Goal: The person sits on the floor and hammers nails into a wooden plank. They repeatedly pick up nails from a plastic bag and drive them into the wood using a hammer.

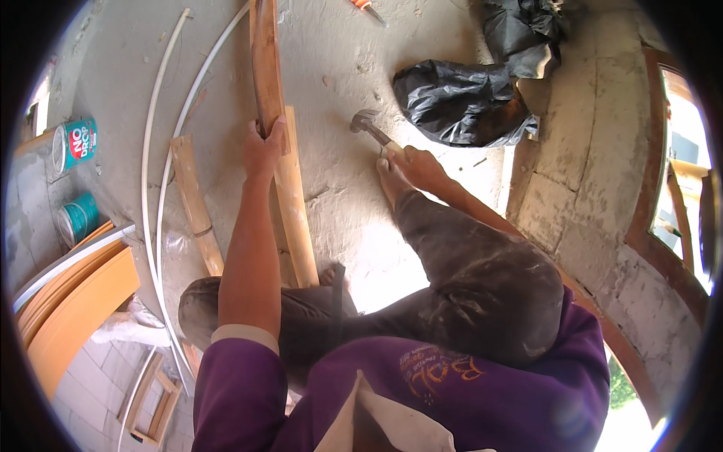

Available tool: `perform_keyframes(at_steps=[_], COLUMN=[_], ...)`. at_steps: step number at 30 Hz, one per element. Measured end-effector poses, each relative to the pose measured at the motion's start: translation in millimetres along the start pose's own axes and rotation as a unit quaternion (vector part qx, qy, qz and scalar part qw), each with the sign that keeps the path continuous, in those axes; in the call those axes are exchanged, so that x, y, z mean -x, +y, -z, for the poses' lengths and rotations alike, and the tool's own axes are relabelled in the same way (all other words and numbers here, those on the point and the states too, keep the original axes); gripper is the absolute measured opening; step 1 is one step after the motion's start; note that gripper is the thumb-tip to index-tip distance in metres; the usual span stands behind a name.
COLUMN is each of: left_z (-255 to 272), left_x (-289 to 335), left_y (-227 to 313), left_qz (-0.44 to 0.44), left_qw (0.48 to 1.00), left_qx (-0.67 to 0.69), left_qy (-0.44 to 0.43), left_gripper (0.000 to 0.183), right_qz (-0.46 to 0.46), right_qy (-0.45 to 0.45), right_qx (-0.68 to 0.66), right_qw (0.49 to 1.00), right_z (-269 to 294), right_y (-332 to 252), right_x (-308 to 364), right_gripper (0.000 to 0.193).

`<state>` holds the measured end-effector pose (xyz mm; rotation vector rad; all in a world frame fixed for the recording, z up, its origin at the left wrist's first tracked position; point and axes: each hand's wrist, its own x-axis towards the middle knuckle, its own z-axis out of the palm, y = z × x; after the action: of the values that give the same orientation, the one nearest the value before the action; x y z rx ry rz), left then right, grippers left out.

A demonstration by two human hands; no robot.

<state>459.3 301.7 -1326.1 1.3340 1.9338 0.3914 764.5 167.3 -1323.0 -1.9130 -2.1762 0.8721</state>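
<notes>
My left hand (pixel 263 147) is closed round the near end of a long reddish-brown wooden plank (pixel 266 64), which stretches away to the top edge. Under and beside that end lies a split bamboo length (pixel 296 215), running back toward my legs. A claw hammer (pixel 364 121) is in my right hand (pixel 422 169), its handle gripped close to my bare foot (pixel 392 181). The hammer's metal head points away to the left, low over the concrete floor (pixel 331 181); whether it touches is unclear. Left of my forearm rests another bamboo piece (pixel 194 200).
Two pale pipes (pixel 154 151) curve along the floor at left. Beyond them are teal paint cans (pixel 79 218), orange boards (pixel 86 294) and a small wooden frame (pixel 154 403). Black plastic sheeting (pixel 463 102) lies far right, by a block wall (pixel 580 173). An orange-handled tool (pixel 369 10) lies far off.
</notes>
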Motion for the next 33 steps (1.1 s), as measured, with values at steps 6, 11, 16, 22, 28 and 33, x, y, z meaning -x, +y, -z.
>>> perform_keyframes(at_steps=[6,11,16,22,28,33], left_z=[-7,-14,-17,-14,-15,-8], left_x=[4,0,3,6,32,44], left_y=[20,15,12,3,-6,-7], left_qz=[0.021,0.061,0.048,0.045,0.069,0.132], left_qw=[0.99,0.985,0.992,0.994,0.993,0.991], left_qx=[-0.131,-0.153,-0.102,-0.068,-0.014,-0.005], left_qy=[0.053,0.049,0.061,0.073,0.09,0.016], left_gripper=[0.067,0.055,0.049,0.06,0.068,0.062], right_qz=[0.014,-0.056,-0.055,-0.076,0.047,0.043], right_qy=[-0.082,-0.192,-0.166,-0.146,-0.17,-0.167], right_qx=[0.045,0.027,0.008,-0.031,0.001,-0.01], right_qw=[0.996,0.979,0.985,0.986,0.984,0.985], right_z=[12,56,85,110,73,58], right_y=[-9,-29,-30,-67,-57,-58], right_x=[-12,-23,-52,-102,-80,-72], right_gripper=[0.025,0.022,0.031,0.053,0.027,0.036])
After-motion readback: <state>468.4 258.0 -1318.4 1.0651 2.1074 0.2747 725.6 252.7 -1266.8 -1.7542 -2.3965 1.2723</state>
